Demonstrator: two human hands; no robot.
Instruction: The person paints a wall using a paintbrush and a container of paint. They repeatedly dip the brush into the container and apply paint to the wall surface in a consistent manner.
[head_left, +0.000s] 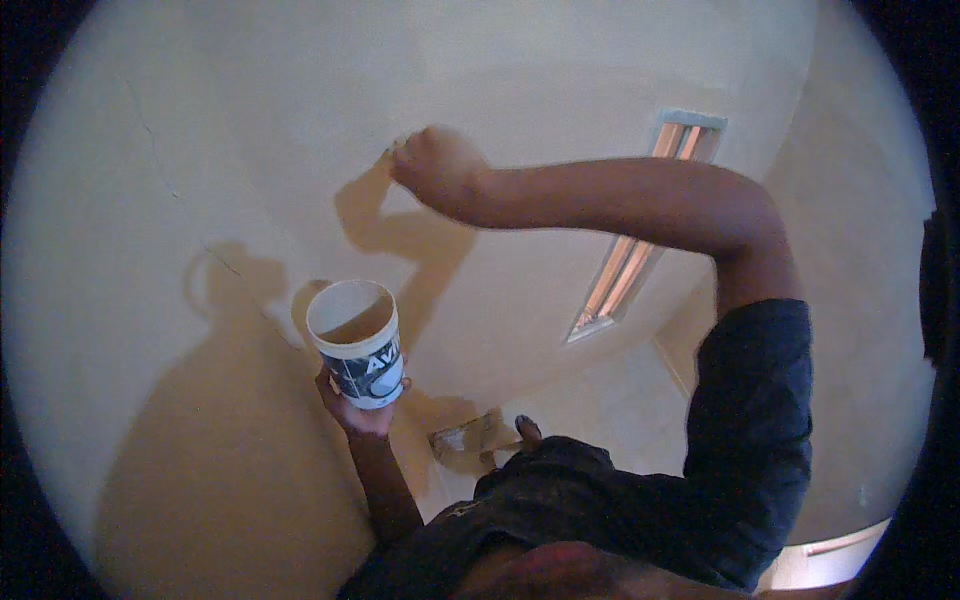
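Note:
A white plastic tub (365, 345) with a dark printed band rests in my left hand (360, 409), which cups it from below and around the sides. The tub's mouth faces up; its pale inside wall shows, partly in shadow. My right hand (435, 161) is raised against the pale wall (525, 97), above and to the right of the tub. Its fingers are bent together near the wall surface. Something small may be between the fingertips, but blur and the angle hide what it is.
A narrow window (622, 270) with a pale frame is set in the wall at the right, behind my right forearm. A thin crack (176, 196) runs down the wall at the left. Below, near my foot (528, 427), lies a flat, stained piece (465, 439) on the floor.

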